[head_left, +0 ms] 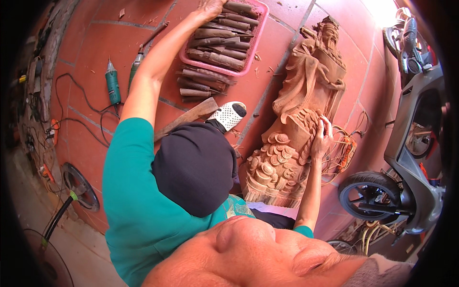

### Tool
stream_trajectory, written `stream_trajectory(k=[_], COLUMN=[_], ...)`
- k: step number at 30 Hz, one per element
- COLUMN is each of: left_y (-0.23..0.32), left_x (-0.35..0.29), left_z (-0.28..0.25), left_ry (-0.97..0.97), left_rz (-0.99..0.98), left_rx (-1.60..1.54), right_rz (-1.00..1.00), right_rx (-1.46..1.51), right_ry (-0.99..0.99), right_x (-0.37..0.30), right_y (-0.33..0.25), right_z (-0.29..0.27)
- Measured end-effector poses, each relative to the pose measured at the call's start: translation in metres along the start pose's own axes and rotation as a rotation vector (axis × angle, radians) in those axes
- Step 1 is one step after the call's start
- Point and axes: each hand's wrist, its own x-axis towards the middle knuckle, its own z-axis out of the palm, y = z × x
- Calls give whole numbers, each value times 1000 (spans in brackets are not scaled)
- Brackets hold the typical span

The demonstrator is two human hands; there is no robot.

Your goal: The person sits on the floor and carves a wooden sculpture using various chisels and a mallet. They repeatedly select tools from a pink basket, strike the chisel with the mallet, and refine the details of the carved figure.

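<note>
Watching this from my end of the feed, and it looks to me like a tool-picking step: one hand minds the carving [302,111] while the other is over at the tools. The carving lies on its back in the right-centre of the frame, head toward the top, on red floor tiles.

Right hand [322,138] is right on it — fingers half spread and loosely bent, touching the right edge below the middle. I can't see it gripping anything, so I'd call that a light steadying touch. Left hand [210,9] is way up at the top, at the near-left corner of the pink tray [254,45] full of tools [222,42]. The frame cuts part of it off, so I can't tell how far it's closed or whether it has hold of a tool or just the rim. It's well apart from the carving, with the tray between.

My read: the next move calls for getting one tool clear of that tight row without dragging its neighbours along. Mind the loose stack [203,85] just below the tray too — easy to knock on the way back.
</note>
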Motion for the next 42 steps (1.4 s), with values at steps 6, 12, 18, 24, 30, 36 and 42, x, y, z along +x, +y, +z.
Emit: stream_trajectory(k=[6,12,18,24,30,36,42], left_y=[15,40,20,41,80,23,68], left_x=[7,30,32,43,52,19,-33], left_z=[50,75,89,79,81,67,-52], left_ry=[-151,-213,-96,-220,-224,131,-13], left_rz=[-21,-28,-67,-180,-96,-274,-634], left_rx=[195,214,314,260,237,-255,-1551], right_rz=[-21,11,-2,7,60,1,-7], right_rx=[-47,-76,-11,-16,-57,-10,-36], right_ry=[18,11,-8,8,65,20,29], right_x=[-3,-3,3,-1,-16,-3,-4], right_y=[2,-2,-3,-1,2,10,7], right_z=[-3,-3,3,0,-15,-4,-5])
